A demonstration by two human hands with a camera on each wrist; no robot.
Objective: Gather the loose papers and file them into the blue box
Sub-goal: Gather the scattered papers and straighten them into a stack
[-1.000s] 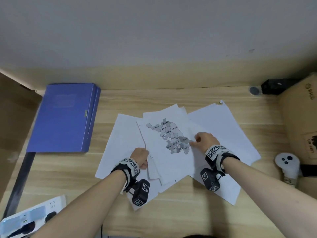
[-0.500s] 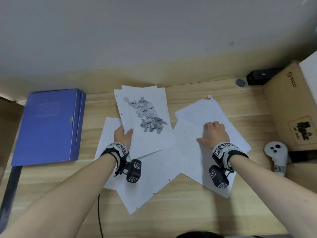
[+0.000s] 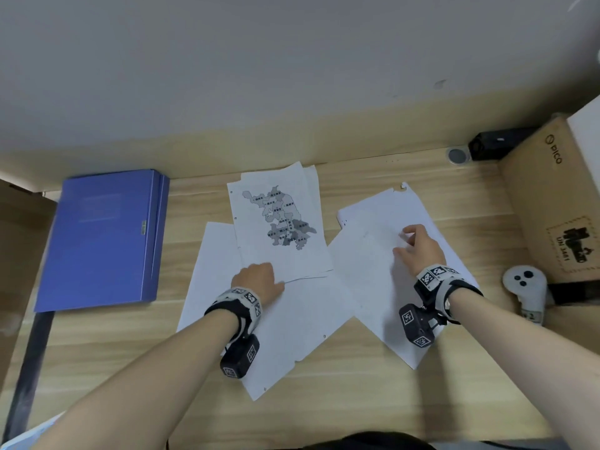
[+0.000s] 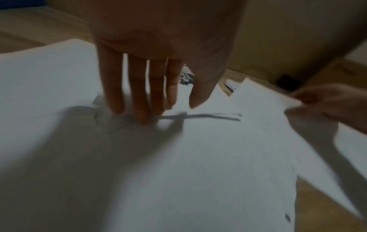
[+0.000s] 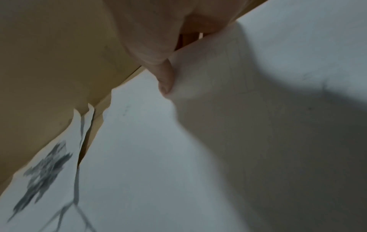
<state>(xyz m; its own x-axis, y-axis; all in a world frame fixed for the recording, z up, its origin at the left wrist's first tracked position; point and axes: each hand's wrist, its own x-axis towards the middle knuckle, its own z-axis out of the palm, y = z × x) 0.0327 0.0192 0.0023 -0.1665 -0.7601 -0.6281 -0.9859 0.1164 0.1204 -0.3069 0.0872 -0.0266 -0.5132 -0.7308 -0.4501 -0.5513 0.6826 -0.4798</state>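
the loose papers [image 3: 292, 316] lie fanned over the middle of the desk [image 3: 373, 401], a map sheet [image 3: 279, 228] on top, the closed blue box [image 3: 100, 238] well apart at the left. gathering is in hand. the left hand [image 3: 258, 282] rests straight fingers [image 4: 139, 97] on the map sheet's near edge; the right hand [image 3: 420, 248] pinches a blank sheet [image 3: 373, 271]. next, i judge, the sheets need sliding together into one squared stack.

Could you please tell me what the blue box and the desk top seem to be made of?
Blue box: probably plastic or coated board; smooth matte lid with a small metal-looking clasp. Desk top: pale wood or wood-look laminate; straight grain lines, low sheen.
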